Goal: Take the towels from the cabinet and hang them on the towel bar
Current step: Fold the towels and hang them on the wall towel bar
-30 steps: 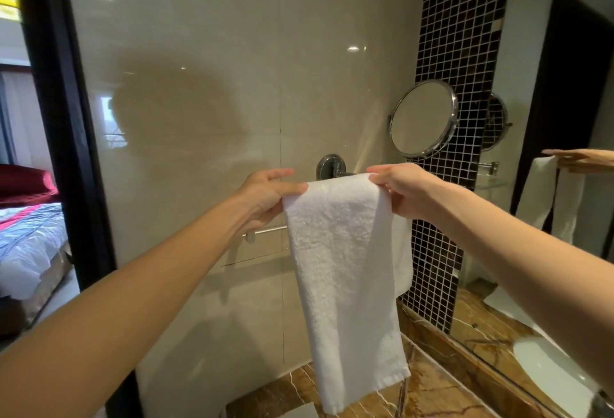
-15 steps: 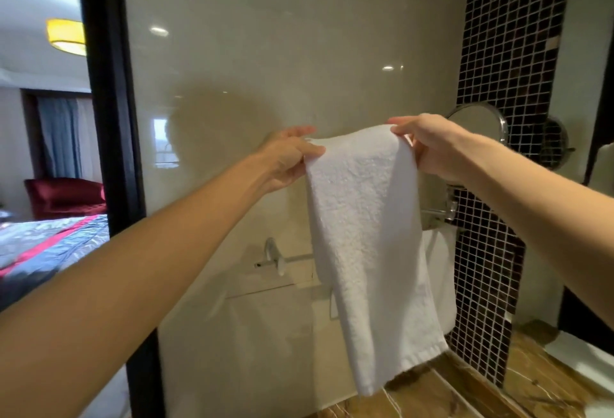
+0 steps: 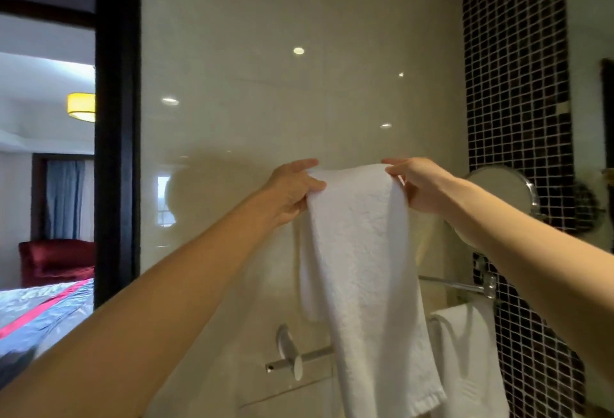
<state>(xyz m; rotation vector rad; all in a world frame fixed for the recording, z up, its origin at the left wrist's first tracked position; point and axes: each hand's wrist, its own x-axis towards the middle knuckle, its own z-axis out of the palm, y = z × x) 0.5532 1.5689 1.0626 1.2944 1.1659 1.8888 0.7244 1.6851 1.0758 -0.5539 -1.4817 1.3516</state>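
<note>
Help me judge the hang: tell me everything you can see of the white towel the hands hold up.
The white towel looks like soft looped terry, a long narrow strip hanging straight down before the beige wall. The left hand and right hand pinch its two top corners, the top edge stretched between them. A shorter back layer shows behind its left side, so it seems folded over. Its hemmed lower end passes in front of the towel bar; contact there cannot be told.

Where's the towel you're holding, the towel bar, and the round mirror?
white towel (image 3: 358,251): head view, middle of the hanging cloth.
towel bar (image 3: 319,354): head view, bare rod left of the towel.
round mirror (image 3: 501,188): head view, its glass face.
</note>
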